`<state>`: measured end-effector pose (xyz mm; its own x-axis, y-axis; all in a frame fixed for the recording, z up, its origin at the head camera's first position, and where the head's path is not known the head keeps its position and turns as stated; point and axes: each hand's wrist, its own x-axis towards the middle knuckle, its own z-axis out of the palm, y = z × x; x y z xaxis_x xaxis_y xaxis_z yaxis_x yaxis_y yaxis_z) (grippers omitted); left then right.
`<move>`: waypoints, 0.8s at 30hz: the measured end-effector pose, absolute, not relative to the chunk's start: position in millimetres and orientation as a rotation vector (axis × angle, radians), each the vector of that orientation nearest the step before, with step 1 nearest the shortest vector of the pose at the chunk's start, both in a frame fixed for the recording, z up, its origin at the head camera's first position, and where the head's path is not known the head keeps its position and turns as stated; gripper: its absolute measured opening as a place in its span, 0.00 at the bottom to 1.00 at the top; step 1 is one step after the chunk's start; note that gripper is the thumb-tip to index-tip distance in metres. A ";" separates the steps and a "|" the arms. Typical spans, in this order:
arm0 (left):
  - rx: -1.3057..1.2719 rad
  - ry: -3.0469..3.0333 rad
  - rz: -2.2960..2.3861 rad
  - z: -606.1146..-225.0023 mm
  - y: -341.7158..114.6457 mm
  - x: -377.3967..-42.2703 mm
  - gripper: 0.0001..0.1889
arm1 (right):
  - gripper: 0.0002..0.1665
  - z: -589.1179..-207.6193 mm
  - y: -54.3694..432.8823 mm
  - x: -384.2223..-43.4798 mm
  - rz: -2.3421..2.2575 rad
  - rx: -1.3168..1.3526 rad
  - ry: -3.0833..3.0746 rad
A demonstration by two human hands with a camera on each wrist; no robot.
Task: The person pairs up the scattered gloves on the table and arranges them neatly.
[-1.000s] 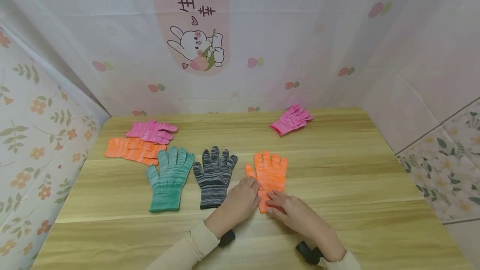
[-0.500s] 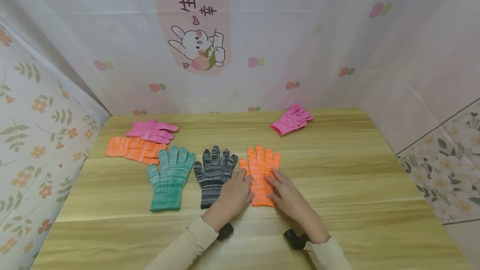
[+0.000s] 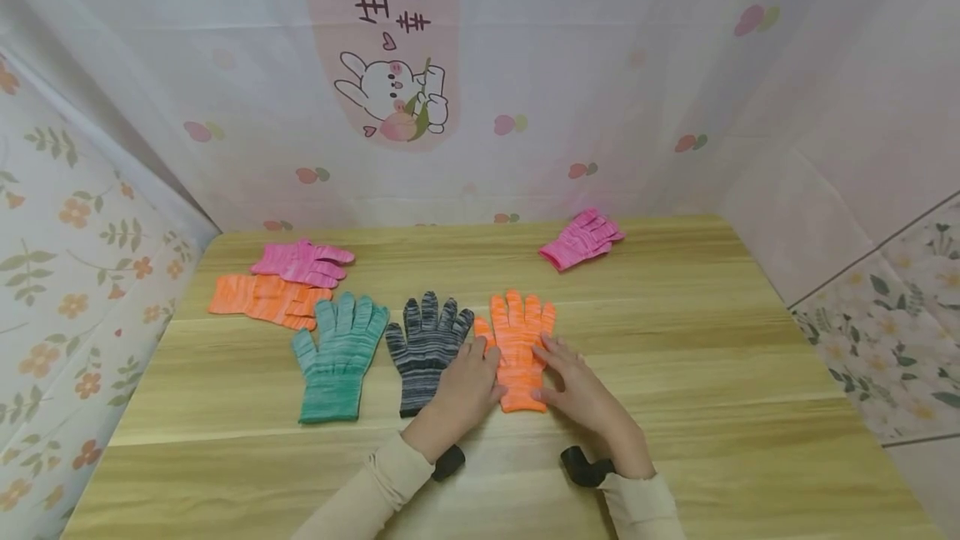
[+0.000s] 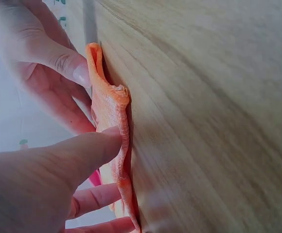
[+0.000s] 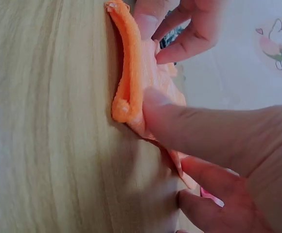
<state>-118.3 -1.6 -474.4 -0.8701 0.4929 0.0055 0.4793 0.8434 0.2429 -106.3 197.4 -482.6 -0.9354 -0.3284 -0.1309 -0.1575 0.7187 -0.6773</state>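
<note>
On the table (image 3: 735, 390), left fingers (image 3: 477, 352) and right fingers (image 3: 553, 357) (relaxed, unclenched) touch an orange glove (image 3: 519, 357).

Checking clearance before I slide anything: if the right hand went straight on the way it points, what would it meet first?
The right hand would first meet the nearer orange glove, whose edge it appears to touch, though depth there is hard to judge.

On the counter (image 3: 712, 373), the first glove (image 3: 519, 348) lies between your left grip (image 3: 468, 382) and right grip (image 3: 583, 386). To its left lie a second glove (image 3: 426, 350), then a third glove (image 3: 337, 369). Behind and left of that is a fourth glove (image 3: 262, 298), a fifth glove (image 3: 300, 261) behind it. A sixth glove (image 3: 582, 240) lies farther back, right of the first.
</note>
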 end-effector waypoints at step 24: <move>0.721 2.871 0.870 -437.3 -63.5 -143.8 0.14 | 0.38 -483.4 199.6 -108.9 -1.007 -0.357 2.655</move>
<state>-143.8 -63.5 -437.3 -0.8894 0.4503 0.0792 0.4185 0.7320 0.5377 -108.9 199.6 -483.4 -0.9305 -0.3242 -0.1705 -0.1296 0.7267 -0.6746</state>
